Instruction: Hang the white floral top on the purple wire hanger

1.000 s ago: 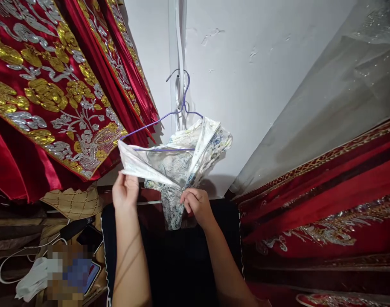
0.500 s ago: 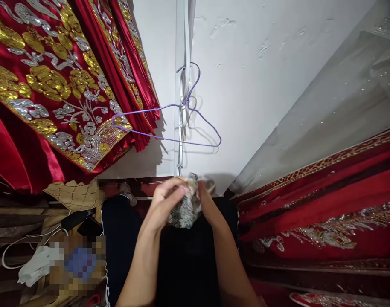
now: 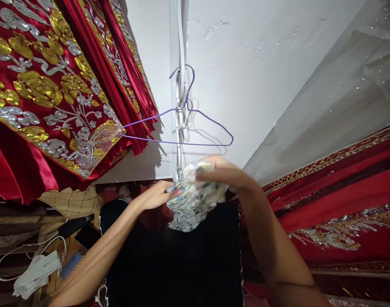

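A bunched white cloth with a blue-grey floral print [image 3: 195, 200] sits between both hands, in front of the white wall. My left hand [image 3: 156, 197] grips its left side with the fingers underneath. My right hand [image 3: 225, 172] closes over its top right. Just above them a bare purple wire hanger [image 3: 182, 128] hangs from a white strap on the wall [image 3: 180, 51]. The cloth hangs free of the hanger, over a black fabric surface [image 3: 182, 264].
Red garments with gold and silver embroidery [image 3: 48, 94] hang at the left. More red embroidered fabric [image 3: 336, 200] under a clear plastic cover [image 3: 336, 98] lies at the right. At lower left are a woven tan item [image 3: 70, 202], a white cable and a white cloth [image 3: 35, 275].
One second ago the floral cloth was draped on the hanger. It came off, the hanger is bare, and both hands have bunched the cloth up and raised it slightly to the right.
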`<action>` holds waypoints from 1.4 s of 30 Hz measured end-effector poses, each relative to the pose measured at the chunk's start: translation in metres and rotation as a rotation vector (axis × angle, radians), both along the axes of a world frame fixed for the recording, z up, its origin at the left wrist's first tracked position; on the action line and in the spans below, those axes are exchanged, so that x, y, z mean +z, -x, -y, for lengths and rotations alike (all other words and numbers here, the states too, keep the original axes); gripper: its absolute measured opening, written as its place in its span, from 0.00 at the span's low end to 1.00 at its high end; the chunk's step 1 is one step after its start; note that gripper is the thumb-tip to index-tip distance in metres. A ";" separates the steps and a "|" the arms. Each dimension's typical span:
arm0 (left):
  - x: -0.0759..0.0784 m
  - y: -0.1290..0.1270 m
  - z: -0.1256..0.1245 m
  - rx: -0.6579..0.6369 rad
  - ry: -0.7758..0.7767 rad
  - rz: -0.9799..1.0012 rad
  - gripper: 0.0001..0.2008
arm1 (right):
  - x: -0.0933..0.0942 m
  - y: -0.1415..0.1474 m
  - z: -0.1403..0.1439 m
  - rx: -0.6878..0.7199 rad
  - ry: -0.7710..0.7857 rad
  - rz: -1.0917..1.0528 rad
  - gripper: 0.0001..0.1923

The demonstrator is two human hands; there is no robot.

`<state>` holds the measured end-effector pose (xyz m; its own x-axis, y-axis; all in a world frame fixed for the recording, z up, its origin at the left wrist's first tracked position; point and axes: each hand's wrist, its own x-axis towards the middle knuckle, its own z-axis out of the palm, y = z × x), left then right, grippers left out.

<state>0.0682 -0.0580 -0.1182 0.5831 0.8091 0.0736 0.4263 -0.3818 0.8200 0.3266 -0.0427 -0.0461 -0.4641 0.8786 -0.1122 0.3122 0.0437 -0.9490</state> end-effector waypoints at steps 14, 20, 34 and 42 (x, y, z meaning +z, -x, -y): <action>0.050 0.075 -0.012 0.342 -0.293 -0.812 0.16 | -0.031 0.000 -0.079 -0.451 -0.691 0.083 0.10; 0.097 0.072 0.000 0.401 -0.621 -0.482 0.17 | -0.013 -0.031 -0.053 -0.577 -0.732 0.210 0.08; 0.137 0.050 -0.053 0.398 -0.856 -0.132 0.13 | 0.014 -0.053 -0.017 -0.742 -0.783 0.122 0.30; 0.138 0.054 -0.067 0.384 -0.873 -0.183 0.08 | 0.059 -0.098 -0.027 -0.126 0.024 -0.137 0.23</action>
<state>0.0140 0.0093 0.0196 0.3531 0.6505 0.6725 0.7418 -0.6327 0.2225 0.4244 -0.0154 0.0126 -0.3632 0.9286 -0.0766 0.1812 -0.0103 -0.9834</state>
